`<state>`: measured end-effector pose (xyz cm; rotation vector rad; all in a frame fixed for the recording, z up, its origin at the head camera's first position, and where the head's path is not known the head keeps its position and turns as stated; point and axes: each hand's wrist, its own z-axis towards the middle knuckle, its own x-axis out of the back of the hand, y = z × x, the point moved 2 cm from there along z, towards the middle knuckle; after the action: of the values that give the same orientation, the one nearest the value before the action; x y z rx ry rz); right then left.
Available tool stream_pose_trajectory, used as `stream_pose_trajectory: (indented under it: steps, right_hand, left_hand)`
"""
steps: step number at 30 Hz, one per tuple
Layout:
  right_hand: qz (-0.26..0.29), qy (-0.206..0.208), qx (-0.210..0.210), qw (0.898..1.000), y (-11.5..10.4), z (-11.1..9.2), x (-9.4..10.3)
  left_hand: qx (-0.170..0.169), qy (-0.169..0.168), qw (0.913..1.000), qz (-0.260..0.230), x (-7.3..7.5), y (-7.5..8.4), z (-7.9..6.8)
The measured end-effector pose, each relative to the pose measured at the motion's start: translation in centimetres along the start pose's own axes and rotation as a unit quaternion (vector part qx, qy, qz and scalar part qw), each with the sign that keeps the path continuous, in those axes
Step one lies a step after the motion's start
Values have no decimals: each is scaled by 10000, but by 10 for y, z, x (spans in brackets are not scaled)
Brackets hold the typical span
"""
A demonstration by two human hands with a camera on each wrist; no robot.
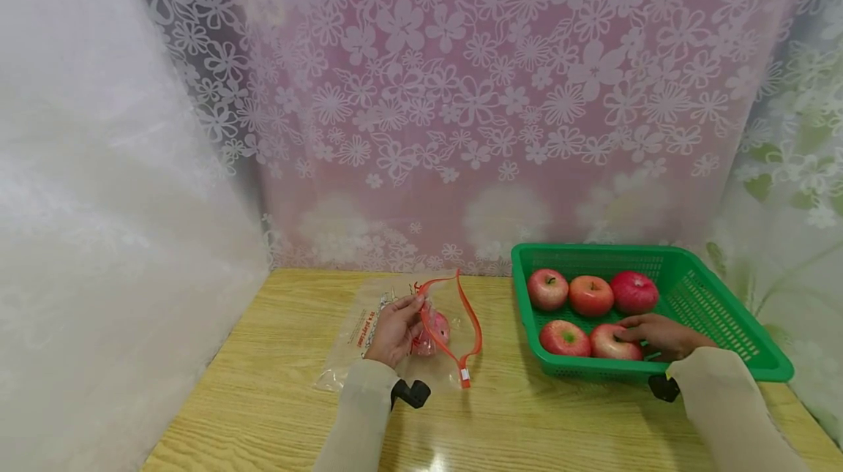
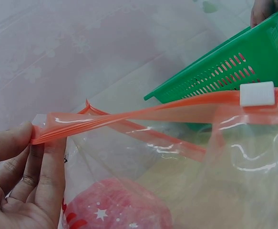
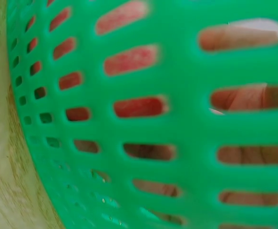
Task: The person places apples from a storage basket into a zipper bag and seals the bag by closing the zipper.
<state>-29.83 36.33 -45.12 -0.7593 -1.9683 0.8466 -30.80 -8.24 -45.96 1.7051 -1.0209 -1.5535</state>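
Note:
My left hand (image 1: 394,331) pinches the orange zip edge of a clear zip bag (image 2: 81,131) between thumb and fingers. The bag's mouth gapes, and its white slider (image 2: 257,94) sits toward the near end of the zip. Inside the bag lies one apple (image 1: 436,327), seen pink through the printed plastic. Over in the green basket (image 1: 599,247), my right hand (image 1: 667,336) grips the front right apple (image 1: 611,344), fingers over its top and right side. In the right wrist view, the basket wall (image 3: 186,129) hides most of the fingers and apple behind its slots.
Several other apples sit in the basket: one at front left (image 1: 564,339) and a back row including a deep red one (image 1: 634,292). The wooden table (image 1: 263,399) carries the bag and basket. A flowered curtain (image 1: 461,106) hangs behind.

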Motion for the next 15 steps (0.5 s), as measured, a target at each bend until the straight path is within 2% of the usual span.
stream_pose_trajectory:
  steps: [15]
  right_hand:
    - [58,64,-13,10000,-1,-1,1]
  left_hand:
    - [23,44,10000,71,0,1,0]
